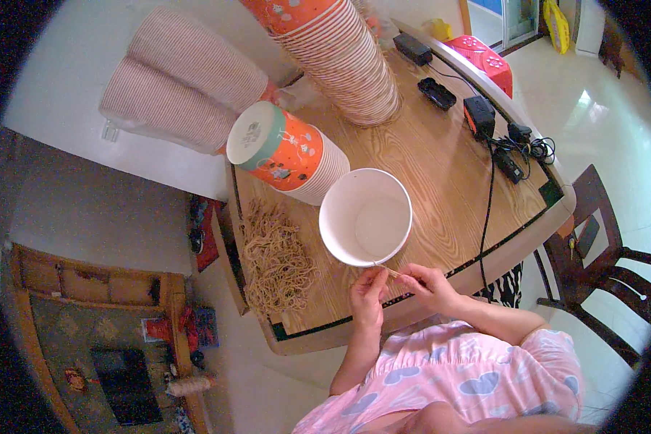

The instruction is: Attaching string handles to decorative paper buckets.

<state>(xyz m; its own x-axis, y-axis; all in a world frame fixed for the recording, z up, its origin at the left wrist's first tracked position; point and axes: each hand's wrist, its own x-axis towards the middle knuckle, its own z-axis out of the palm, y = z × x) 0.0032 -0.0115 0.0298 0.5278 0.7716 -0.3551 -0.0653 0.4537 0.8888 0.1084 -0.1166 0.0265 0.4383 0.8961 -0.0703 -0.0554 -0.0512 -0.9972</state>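
A large white paper bucket (365, 217), its mouth toward me, stands near the table's front edge. Just at its near rim, my left hand (369, 295) and my right hand (428, 286) are close together, fingertips pinched. A short, thin piece of tan string (389, 270) stretches between them and seems to reach the rim; whether it passes through the bucket wall is too small to tell. Left of the bucket lies a tangled heap of tan strings (276, 260). Behind it, an upside-down stack of orange-and-green paper buckets (296, 155) leans left.
A taller bucket stack (340, 61) rises at the back, and long wrapped stacks (173, 79) are at the far left. Along the right edge lie black adapters (479, 117), a black tray (436, 94) and coiled cables (539, 150). A dark wooden chair (593, 239) stands at right.
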